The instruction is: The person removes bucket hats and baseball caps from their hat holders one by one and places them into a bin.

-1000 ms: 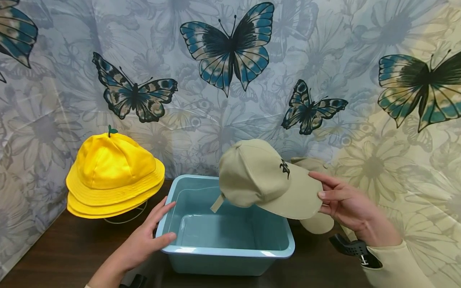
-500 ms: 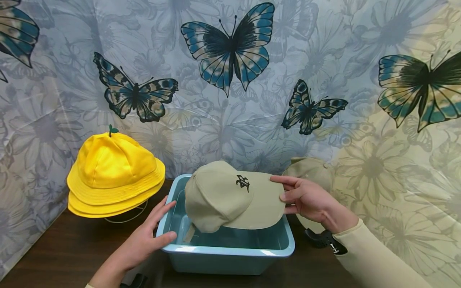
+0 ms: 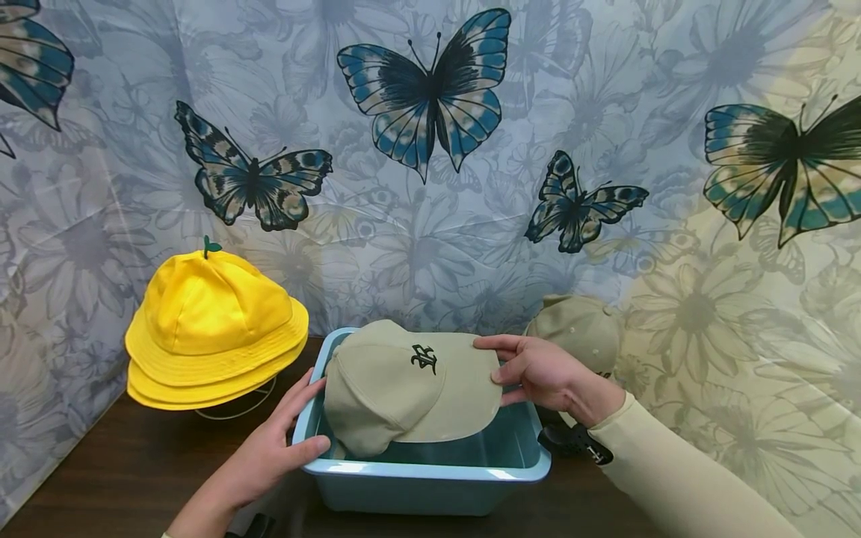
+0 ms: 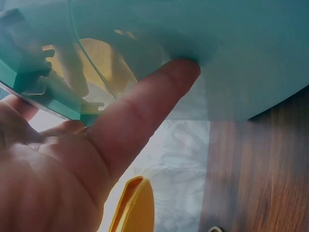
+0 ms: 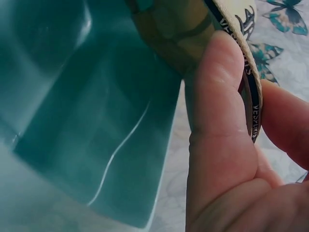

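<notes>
My right hand [image 3: 548, 377] pinches the brim of a beige baseball cap [image 3: 386, 388] with black embroidery on its front. The cap hangs tilted in the mouth of a light blue plastic basin [image 3: 430, 472], its crown to the left. Thumb and fingers lie on either side of an edge with dark lettered tape [image 5: 253, 104] in the right wrist view. My left hand [image 3: 272, 441] rests against the basin's left side, fingers fairly straight and tips at the rim. In the left wrist view, a straight digit [image 4: 145, 106] presses the translucent wall.
Stacked yellow brimmed hats [image 3: 215, 321], the top one with a green sprout, stand on a wire holder [image 3: 245, 403] left of the basin. Another beige cap [image 3: 581, 329] sits behind my right hand. A butterfly-printed cloth [image 3: 430, 246] backs the dark wooden table [image 3: 87, 463].
My right hand has carried the beige cap left and down from the basin's right side into its mouth. The left hand and the yellow hats have stayed in place.
</notes>
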### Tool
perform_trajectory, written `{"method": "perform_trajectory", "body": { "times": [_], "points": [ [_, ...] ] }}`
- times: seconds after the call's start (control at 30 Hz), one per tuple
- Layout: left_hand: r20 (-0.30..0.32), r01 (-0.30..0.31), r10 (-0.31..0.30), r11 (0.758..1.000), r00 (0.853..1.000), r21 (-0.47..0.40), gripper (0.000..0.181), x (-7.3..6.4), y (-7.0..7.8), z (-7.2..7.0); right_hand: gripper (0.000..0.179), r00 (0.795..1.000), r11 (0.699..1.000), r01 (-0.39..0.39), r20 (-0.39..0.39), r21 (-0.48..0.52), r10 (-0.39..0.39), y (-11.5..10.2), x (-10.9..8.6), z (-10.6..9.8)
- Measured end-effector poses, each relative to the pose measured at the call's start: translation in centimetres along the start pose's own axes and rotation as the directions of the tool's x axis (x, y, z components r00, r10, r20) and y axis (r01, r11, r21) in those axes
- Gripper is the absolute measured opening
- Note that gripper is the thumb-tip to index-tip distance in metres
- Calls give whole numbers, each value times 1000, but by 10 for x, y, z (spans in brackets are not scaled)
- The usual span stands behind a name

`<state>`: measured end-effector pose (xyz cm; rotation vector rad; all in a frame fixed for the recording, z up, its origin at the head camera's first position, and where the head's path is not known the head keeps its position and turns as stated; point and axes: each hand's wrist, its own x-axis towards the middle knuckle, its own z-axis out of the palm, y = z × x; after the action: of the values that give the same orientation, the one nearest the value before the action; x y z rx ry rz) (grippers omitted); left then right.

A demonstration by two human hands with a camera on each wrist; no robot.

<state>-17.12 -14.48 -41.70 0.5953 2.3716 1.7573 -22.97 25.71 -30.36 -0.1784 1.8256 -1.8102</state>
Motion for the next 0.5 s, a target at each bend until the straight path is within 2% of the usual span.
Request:
{"method": "perform_trajectory", "body": {
  "times": [0.5],
  "points": [
    [8, 12, -11, 999, 1000, -38, 72, 2, -2, -1, 68, 996, 991, -82, -33, -101, 79, 9, -5, -8]
  ]
}}
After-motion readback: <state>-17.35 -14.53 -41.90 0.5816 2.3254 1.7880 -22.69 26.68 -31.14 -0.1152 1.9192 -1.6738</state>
